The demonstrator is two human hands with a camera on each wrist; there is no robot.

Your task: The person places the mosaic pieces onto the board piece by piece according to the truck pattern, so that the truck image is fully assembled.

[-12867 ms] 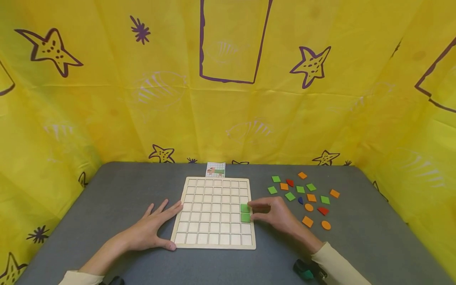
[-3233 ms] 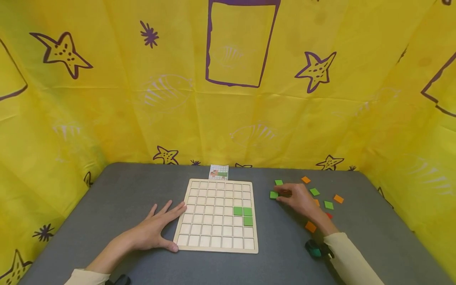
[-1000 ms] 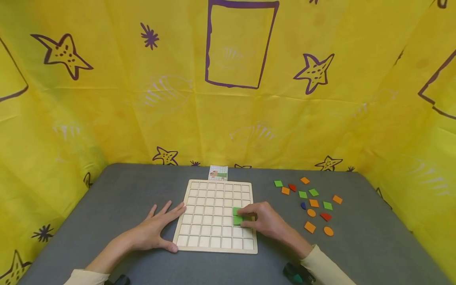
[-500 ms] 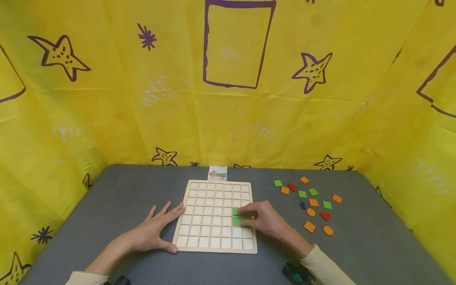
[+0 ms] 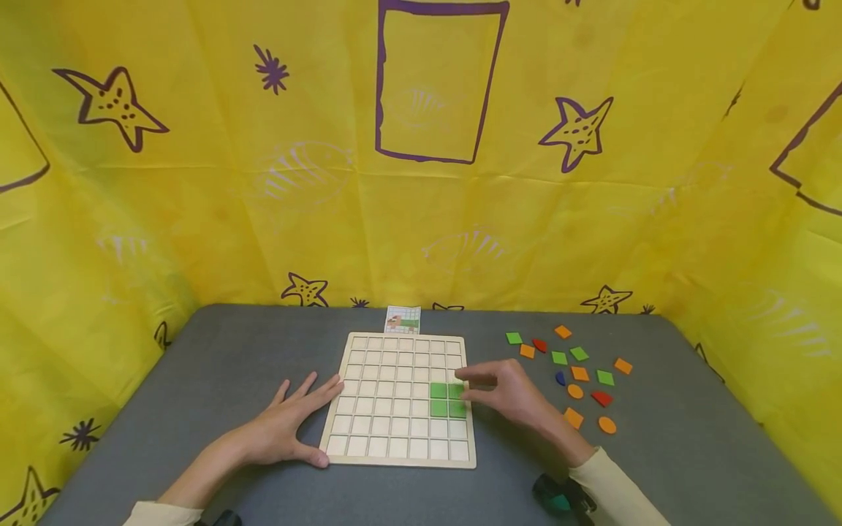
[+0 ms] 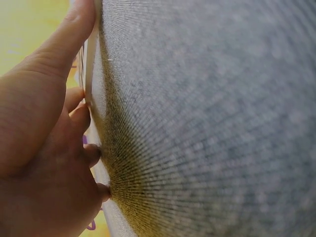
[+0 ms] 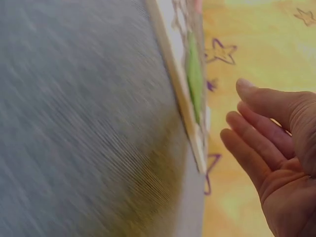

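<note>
A pale wooden grid board (image 5: 388, 462) lies flat on the dark grey table. Green square tiles (image 5: 438, 408) fill two rows of two cells by its right edge. My left hand (image 5: 276, 431) is spread at the board's left side, fingertips and thumb on the frame; the left wrist view shows this hand (image 6: 54, 133) along the board edge. Just over the right edge hovers my right hand (image 5: 509, 394), thumb and fingers apart, overlapping the right-hand tiles in the head view. Nothing is between the fingers of that hand (image 7: 276, 133) in the right wrist view.
Right of the board lie loose pieces: green squares (image 5: 559, 358), orange squares (image 5: 579, 374), orange rounds (image 5: 607, 425), red pieces (image 5: 601, 398) and a small blue piece (image 5: 560, 378). A printed picture card (image 5: 403, 319) lies behind the board. Yellow patterned cloth (image 5: 421, 219) surrounds the table.
A second green row has been filled beside the first since the early frames. In the last half second my right hand has let go of a green tile and drawn back right. The left stays.
</note>
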